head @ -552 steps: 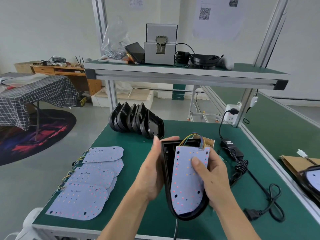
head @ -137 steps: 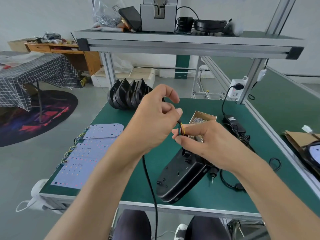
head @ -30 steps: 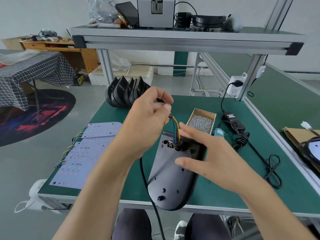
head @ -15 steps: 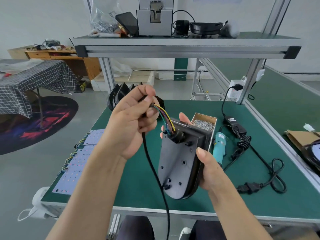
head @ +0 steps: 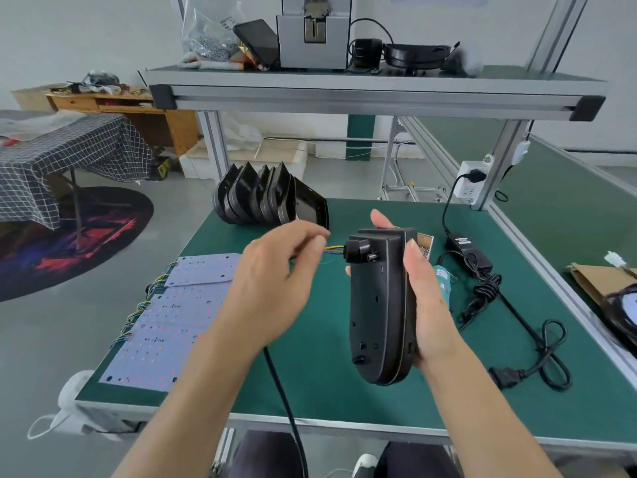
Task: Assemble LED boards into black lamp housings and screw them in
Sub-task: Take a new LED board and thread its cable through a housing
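Head view: housing held above the bench

Gripped upright in the right hand (head: pixel 425 298), the black lamp housing (head: pixel 377 305) hangs above the green table (head: pixel 344 391). The left hand (head: pixel 275 277) pinches coloured wires (head: pixel 332 250) leaving its top. LED boards (head: pixel 172 322) lie left.

1 head-worn camera looks forward and down, close over the green bench (head: pixel 331 391), room beyond.
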Demonstrator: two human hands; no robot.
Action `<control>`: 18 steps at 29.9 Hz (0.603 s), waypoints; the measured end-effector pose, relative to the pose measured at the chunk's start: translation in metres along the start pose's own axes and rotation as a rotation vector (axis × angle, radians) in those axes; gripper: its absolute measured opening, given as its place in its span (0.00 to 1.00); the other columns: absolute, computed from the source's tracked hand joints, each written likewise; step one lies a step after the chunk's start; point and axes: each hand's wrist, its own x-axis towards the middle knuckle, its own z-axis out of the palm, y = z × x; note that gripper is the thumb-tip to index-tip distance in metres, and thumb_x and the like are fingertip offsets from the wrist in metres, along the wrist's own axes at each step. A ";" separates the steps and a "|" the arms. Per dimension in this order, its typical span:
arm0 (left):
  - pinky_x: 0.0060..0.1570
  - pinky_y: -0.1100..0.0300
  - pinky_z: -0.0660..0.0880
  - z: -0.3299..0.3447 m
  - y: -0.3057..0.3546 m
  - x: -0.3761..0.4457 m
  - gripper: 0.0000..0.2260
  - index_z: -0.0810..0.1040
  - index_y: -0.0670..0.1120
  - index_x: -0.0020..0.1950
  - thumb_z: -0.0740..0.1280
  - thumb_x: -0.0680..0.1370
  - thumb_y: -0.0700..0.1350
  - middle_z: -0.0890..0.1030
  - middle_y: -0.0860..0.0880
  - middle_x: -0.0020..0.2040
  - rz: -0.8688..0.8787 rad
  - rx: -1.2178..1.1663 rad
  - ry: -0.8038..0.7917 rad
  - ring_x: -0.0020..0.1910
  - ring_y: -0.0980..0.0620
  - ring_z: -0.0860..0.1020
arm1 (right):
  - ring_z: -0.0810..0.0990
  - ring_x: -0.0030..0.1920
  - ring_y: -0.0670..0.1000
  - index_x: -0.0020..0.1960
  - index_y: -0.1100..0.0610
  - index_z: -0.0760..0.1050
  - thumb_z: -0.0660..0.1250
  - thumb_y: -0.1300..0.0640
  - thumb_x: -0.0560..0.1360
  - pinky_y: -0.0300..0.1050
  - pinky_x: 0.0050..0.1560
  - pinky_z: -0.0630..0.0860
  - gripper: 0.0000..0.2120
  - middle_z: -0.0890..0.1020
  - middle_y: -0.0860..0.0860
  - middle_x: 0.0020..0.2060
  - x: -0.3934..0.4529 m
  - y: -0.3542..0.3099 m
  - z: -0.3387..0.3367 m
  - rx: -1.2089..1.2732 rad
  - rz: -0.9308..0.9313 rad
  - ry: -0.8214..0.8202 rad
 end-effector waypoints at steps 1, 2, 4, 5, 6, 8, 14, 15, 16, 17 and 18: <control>0.41 0.78 0.68 0.002 0.004 -0.001 0.08 0.84 0.50 0.57 0.66 0.82 0.48 0.84 0.59 0.45 0.056 0.021 0.003 0.39 0.70 0.77 | 0.81 0.61 0.52 0.74 0.31 0.71 0.69 0.21 0.67 0.53 0.57 0.81 0.38 0.84 0.50 0.63 -0.001 -0.001 0.000 -0.003 -0.001 -0.002; 0.43 0.78 0.68 0.004 0.007 -0.002 0.09 0.85 0.50 0.57 0.68 0.81 0.49 0.85 0.59 0.45 0.081 0.014 0.000 0.41 0.70 0.78 | 0.81 0.62 0.53 0.73 0.32 0.72 0.69 0.21 0.67 0.53 0.59 0.81 0.38 0.84 0.51 0.64 -0.001 -0.002 0.001 0.001 -0.002 0.002; 0.47 0.76 0.71 0.008 0.009 -0.005 0.10 0.86 0.52 0.59 0.71 0.79 0.49 0.85 0.60 0.45 0.067 -0.063 -0.018 0.44 0.66 0.80 | 0.81 0.61 0.52 0.73 0.33 0.73 0.70 0.23 0.67 0.50 0.60 0.82 0.37 0.84 0.50 0.64 -0.003 -0.004 0.001 0.005 -0.007 0.018; 0.49 0.72 0.74 0.010 0.009 -0.006 0.11 0.86 0.54 0.59 0.71 0.78 0.48 0.85 0.61 0.46 0.047 -0.109 -0.029 0.46 0.63 0.82 | 0.82 0.59 0.49 0.73 0.34 0.73 0.70 0.23 0.68 0.47 0.57 0.82 0.36 0.85 0.49 0.63 -0.003 -0.006 0.002 0.000 -0.009 0.026; 0.52 0.68 0.76 0.011 0.009 -0.007 0.11 0.85 0.56 0.60 0.72 0.78 0.48 0.85 0.63 0.47 0.025 -0.146 -0.035 0.47 0.60 0.83 | 0.82 0.57 0.47 0.73 0.34 0.73 0.70 0.24 0.68 0.44 0.55 0.82 0.36 0.85 0.47 0.61 -0.004 -0.008 0.003 -0.004 -0.006 0.030; 0.51 0.62 0.80 0.014 0.008 -0.008 0.11 0.84 0.60 0.58 0.73 0.77 0.48 0.86 0.63 0.46 -0.035 -0.213 -0.039 0.47 0.57 0.84 | 0.82 0.55 0.47 0.74 0.35 0.73 0.70 0.23 0.68 0.43 0.54 0.82 0.37 0.85 0.46 0.59 -0.006 -0.009 0.005 0.000 0.006 0.032; 0.46 0.64 0.80 0.020 0.008 -0.012 0.08 0.85 0.57 0.52 0.76 0.76 0.46 0.88 0.56 0.44 -0.136 -0.445 -0.017 0.41 0.57 0.85 | 0.82 0.57 0.51 0.74 0.36 0.73 0.69 0.24 0.69 0.48 0.57 0.81 0.37 0.85 0.50 0.62 -0.008 -0.009 0.010 0.053 0.020 0.008; 0.48 0.60 0.81 0.021 0.008 -0.013 0.08 0.85 0.58 0.52 0.76 0.76 0.47 0.88 0.56 0.44 -0.140 -0.452 -0.010 0.42 0.57 0.85 | 0.81 0.56 0.51 0.74 0.36 0.73 0.70 0.24 0.69 0.49 0.57 0.81 0.37 0.85 0.50 0.62 -0.008 -0.008 0.010 0.065 0.021 0.010; 0.49 0.56 0.82 0.021 0.008 -0.014 0.07 0.84 0.58 0.51 0.76 0.75 0.47 0.88 0.56 0.44 -0.145 -0.456 -0.007 0.43 0.56 0.85 | 0.81 0.55 0.52 0.74 0.37 0.73 0.70 0.24 0.69 0.50 0.57 0.81 0.37 0.85 0.50 0.61 -0.009 -0.007 0.010 0.080 0.018 0.012; 0.50 0.53 0.82 0.021 0.008 -0.015 0.07 0.84 0.57 0.51 0.76 0.75 0.48 0.88 0.55 0.43 -0.148 -0.456 -0.011 0.43 0.55 0.86 | 0.81 0.55 0.52 0.74 0.37 0.74 0.70 0.24 0.69 0.50 0.57 0.81 0.37 0.85 0.50 0.60 -0.010 -0.007 0.011 0.093 0.017 0.014; 0.51 0.53 0.82 0.020 0.008 -0.015 0.07 0.84 0.56 0.51 0.77 0.74 0.48 0.88 0.55 0.43 -0.150 -0.451 -0.018 0.44 0.55 0.86 | 0.81 0.55 0.52 0.74 0.38 0.74 0.70 0.25 0.70 0.50 0.57 0.81 0.37 0.85 0.51 0.60 -0.011 -0.007 0.011 0.101 0.017 0.017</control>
